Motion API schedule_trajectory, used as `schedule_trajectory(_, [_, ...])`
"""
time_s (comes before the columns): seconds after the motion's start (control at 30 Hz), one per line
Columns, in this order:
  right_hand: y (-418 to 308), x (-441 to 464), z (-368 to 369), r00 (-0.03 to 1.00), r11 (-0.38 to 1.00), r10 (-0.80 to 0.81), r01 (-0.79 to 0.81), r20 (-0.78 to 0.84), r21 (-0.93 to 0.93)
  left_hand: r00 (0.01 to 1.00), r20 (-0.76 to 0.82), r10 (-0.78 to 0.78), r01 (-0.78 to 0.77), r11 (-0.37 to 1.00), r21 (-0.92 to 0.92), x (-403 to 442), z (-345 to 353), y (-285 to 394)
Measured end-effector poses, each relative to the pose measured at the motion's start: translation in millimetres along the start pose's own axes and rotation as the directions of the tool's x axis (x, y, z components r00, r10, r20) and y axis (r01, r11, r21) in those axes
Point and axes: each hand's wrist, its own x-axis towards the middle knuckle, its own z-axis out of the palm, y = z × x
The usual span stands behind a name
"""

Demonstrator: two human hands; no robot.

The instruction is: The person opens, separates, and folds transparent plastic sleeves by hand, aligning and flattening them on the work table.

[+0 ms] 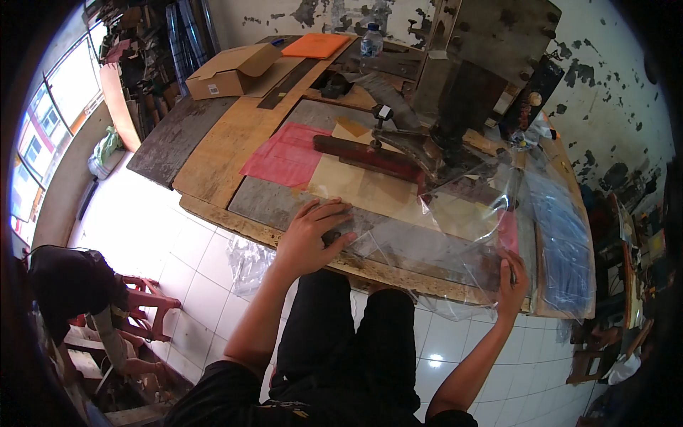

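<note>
A clear plastic sheet [427, 252] spreads over the front of the work table, creased and raised toward the right. My right hand [512, 281] grips its right edge, thumb against the fingers. Near the sheet's left end, my left hand [316, 235] rests palm down on the table's front edge, fingers and thumb apart. Behind the hands, a machine's dark red bar [366, 158] lies over a cream-coloured sheet [348, 179] on the grey bed. Pink material [284, 153] lies at the bar's left.
A stack of bluish plastic sheets [565, 249] lies at the right. The tall press [491, 43] stands at the back. A cardboard box [231, 71], an orange folder [316, 45] and a water bottle [371, 41] sit at the far side. Another person [78, 285] is at lower left by a red stool [149, 306].
</note>
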Motion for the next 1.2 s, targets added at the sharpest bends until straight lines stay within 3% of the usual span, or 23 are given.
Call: schedule_trajectory(1.2, [-1.0, -0.1, 1.0, 1.0, 1.0, -0.002, 0.002, -0.03, -0.019, 1.0, -0.013, -0.007, 0.007, 1.0, 0.0, 0.8, -0.5, 2.0])
